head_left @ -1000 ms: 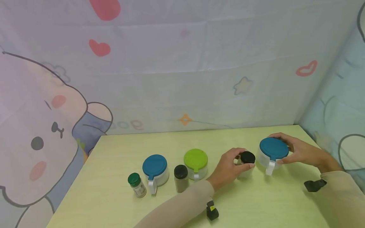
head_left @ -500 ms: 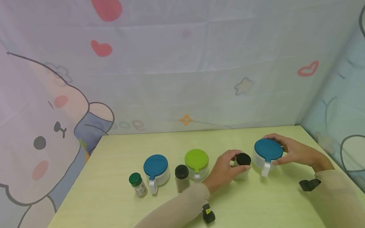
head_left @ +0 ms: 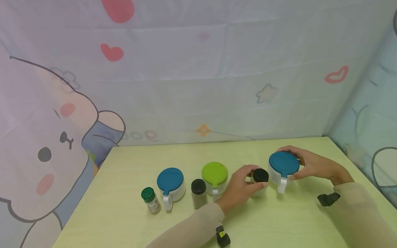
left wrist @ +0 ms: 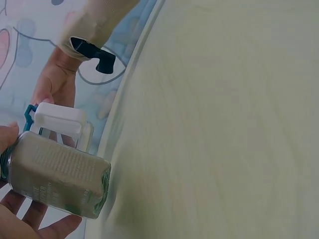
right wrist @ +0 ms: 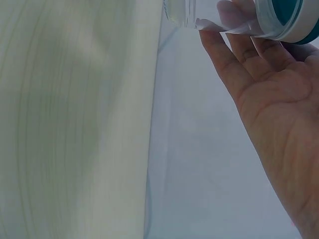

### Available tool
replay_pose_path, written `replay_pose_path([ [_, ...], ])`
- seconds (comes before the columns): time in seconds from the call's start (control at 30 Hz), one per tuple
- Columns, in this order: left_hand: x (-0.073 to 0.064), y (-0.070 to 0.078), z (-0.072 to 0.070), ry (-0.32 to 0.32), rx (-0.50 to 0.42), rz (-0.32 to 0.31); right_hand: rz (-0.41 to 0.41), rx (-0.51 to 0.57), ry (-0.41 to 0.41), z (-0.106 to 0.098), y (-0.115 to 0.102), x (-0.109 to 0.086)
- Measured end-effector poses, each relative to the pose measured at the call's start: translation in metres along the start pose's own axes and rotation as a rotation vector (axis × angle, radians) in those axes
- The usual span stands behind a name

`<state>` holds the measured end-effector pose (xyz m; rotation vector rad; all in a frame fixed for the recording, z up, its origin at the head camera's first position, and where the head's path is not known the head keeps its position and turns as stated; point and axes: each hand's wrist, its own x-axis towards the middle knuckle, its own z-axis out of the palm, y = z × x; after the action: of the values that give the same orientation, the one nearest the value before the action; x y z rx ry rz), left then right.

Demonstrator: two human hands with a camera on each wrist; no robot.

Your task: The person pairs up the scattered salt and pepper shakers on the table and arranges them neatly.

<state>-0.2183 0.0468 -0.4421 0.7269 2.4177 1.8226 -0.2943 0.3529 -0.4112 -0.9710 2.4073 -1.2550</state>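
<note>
My left hand grips a spice jar with a black lid, thumb on the near side. In the left wrist view, the same spice jar shows a grey-brown body with faint print. Close to its right, my right hand holds a clear seasoning pot with a blue lid and a white handle facing me. Fingers curl round this pot's clear wall in the right wrist view. Both containers are upright, with a narrow gap between them. Whether their bases touch the table cannot be told.
Left of my hands stand a green-lidded pot, a black-lidded spice jar, another blue-lidded pot and a green-capped spice jar. The pale table meets a printed cloth at its back edge.
Both hands have moved left together, carrying the black-lidded spice jar and the blue-lidded pot. The spacing between them looks much the same. The containers on the left have stayed put.
</note>
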Motion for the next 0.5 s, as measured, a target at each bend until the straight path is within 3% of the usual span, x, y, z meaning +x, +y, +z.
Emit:
replay_pose_path([
  [0.5, -0.01, 0.003, -0.011, 0.04, -0.066, -0.018, -0.048, 0.031, -0.067, 0.011, -0.003, 0.017],
])
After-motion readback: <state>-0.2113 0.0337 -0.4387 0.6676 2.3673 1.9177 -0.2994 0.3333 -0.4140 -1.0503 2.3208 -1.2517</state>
